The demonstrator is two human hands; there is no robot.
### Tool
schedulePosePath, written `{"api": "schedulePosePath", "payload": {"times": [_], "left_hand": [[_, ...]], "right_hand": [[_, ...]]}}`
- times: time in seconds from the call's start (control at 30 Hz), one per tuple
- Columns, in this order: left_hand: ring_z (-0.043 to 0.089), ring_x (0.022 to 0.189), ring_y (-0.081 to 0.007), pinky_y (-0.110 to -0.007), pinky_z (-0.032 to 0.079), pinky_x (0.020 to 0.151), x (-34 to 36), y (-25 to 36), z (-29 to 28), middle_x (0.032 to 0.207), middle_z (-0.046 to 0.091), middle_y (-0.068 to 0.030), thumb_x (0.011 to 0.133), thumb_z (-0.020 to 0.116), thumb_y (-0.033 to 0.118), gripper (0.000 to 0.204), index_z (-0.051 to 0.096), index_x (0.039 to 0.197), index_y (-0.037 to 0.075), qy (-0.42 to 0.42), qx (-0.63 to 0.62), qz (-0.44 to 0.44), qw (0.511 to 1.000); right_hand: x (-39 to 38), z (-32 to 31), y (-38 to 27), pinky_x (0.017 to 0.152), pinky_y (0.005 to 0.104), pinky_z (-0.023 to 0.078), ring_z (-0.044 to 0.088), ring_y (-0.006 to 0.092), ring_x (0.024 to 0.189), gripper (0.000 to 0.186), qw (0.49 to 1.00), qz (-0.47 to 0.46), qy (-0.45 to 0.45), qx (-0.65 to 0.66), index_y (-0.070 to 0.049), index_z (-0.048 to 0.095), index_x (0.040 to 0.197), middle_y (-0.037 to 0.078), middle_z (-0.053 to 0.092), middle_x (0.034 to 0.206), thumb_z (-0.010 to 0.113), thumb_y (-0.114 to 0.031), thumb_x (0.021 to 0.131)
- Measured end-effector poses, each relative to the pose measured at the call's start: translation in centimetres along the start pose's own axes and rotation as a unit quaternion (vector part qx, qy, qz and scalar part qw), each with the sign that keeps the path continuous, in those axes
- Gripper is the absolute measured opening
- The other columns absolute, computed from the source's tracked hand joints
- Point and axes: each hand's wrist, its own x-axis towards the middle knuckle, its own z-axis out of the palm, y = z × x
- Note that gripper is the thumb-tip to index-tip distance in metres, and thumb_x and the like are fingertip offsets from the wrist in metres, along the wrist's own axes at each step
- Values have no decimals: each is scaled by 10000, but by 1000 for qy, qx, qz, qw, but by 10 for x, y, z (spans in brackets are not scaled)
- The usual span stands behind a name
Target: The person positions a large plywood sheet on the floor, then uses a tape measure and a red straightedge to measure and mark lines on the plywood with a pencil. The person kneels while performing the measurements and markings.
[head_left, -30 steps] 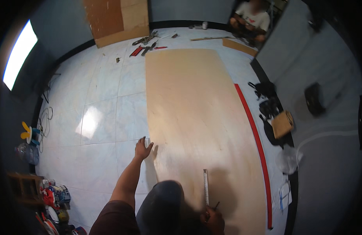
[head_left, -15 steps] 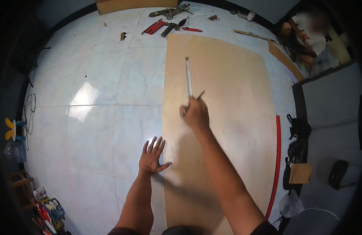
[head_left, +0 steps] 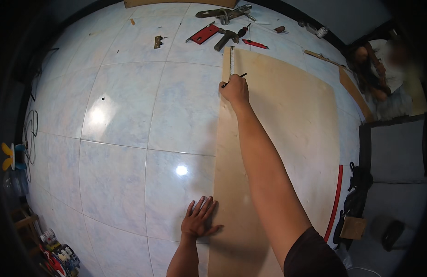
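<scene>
Right hand (head_left: 237, 91) reaches forward, fingers gripping tape measure (head_left: 232, 62) and pen (head_left: 243, 75); left hand (head_left: 197, 223) has fingers spread.

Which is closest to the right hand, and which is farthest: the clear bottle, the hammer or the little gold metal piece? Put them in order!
From the right hand, in the head view:
1. Hammer: just past the far edge of the board.
2. Little gold metal piece: farther left, on the floor.
3. Clear bottle: way over at the far left.

Hammer (head_left: 227, 40) near red knife (head_left: 255, 44)
</scene>
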Motion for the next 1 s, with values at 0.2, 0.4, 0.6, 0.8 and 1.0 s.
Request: {"api": "schedulePosePath", "payload": {"times": [0.2,0.4,0.6,0.8,1.0], "left_hand": [[259,1666,-193,-495,154,1367,-1,-1,-1,1814,286,21,947,533,850,1008,298,1748,286,18,-24,7,1000],[266,1652,-181,-490,140,1372,-7,-2,-7,1812,280,26,954,514,857,1001,315,1745,277,29,8,-5,1000],[331,1636,-246,-551,214,1338,-1,1,2,1775,370,-27,888,618,856,1047,415,1698,225,75,-20,21,997],[331,1637,-249,-553,207,1341,-2,1,0,1763,393,-31,875,628,860,1056,435,1686,213,72,-24,7,997],[325,1641,-252,-548,206,1344,-2,4,0,1759,399,-38,877,615,860,1054,439,1683,204,65,-8,7,998]], "right_hand": [[35,27,11,917,504,630,773,448,1005,348,999,-14,35,22,34,764,950,287,782,1001,810,-290,832],[23,31,9,849,487,627,778,421,856,301,992,48,-58,104,25,752,813,280,759,856,725,-274,835],[-4,31,35,826,493,634,779,430,879,302,994,-63,58,61,58,700,874,287,760,881,729,-241,845],[-65,28,17,812,500,646,784,425,881,263,999,-2,53,-13,31,699,980,249,762,899,780,-171,832],[-133,26,15,797,543,619,706,434,901,185,998,29,50,-12,-4,676,925,227,747,917,748,-157,848]]}}
